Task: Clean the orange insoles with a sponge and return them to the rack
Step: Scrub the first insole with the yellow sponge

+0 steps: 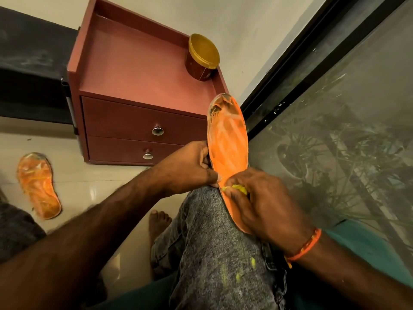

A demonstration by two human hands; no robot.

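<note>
Scrubbing step — left hand (pixel 190 166) pinches the insole (pixel 228 148) edge, propped on the knee, right hand (pixel 263 204) curled round the yellow sponge (pixel 239 188) rubbing mid-sole — next, work toward the dirty toe; second insole (pixel 39 186) lies on floor.

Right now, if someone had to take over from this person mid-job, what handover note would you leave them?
Left hand: grips the left edge of the held insole, steadying it on the knee.
Right hand: pinches the yellow sponge against the insole's lower half.
Second insole: lies on the floor to the left, untouched by either hand.
Done: scrubbing of the held insole is under way; pale streaks show mid-sole.
Left: dark grime remains at its toe end; the floor insole also looks soiled. Neither insole is put back yet; no rack is clearly identifiable in view.
</note>
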